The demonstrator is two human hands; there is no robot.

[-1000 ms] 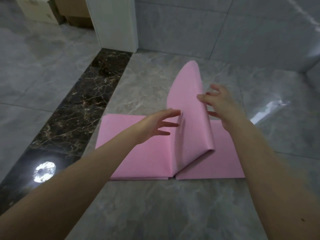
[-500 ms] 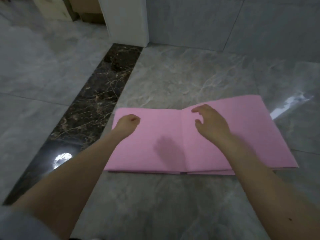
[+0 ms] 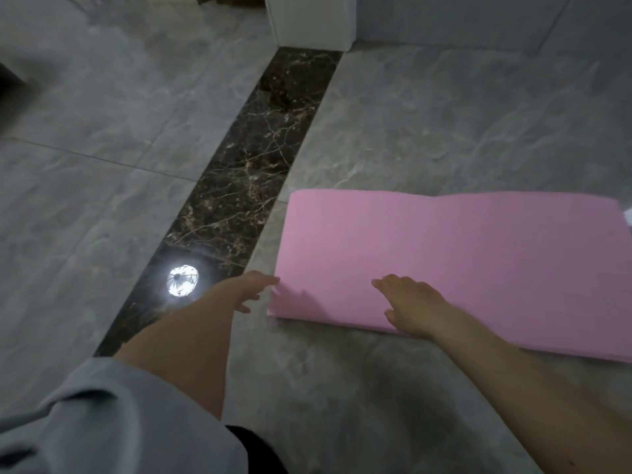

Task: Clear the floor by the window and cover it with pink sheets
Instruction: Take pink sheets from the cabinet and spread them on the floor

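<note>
A stack of pink sheets [image 3: 455, 254] lies flat on the grey marble floor [image 3: 444, 124], spread wide, with its right end running out of view. My left hand [image 3: 249, 289] hovers just off the stack's near left corner, fingers apart and fingertips at the pink edge. My right hand [image 3: 410, 307] rests palm down on the stack near its front edge, fingers spread, gripping nothing.
A dark veined marble strip [image 3: 246, 172] runs diagonally left of the sheets, with a bright lamp reflection [image 3: 182, 280] on it. A white pillar base [image 3: 311, 22] stands at the strip's far end, with a grey wall [image 3: 478, 15] to its right. My grey sleeve [image 3: 102, 422] fills the lower left.
The raised pink sheet was turned over to the right and now lies flat. Both hands slid toward the stack's near left part, and the view swung left.
</note>
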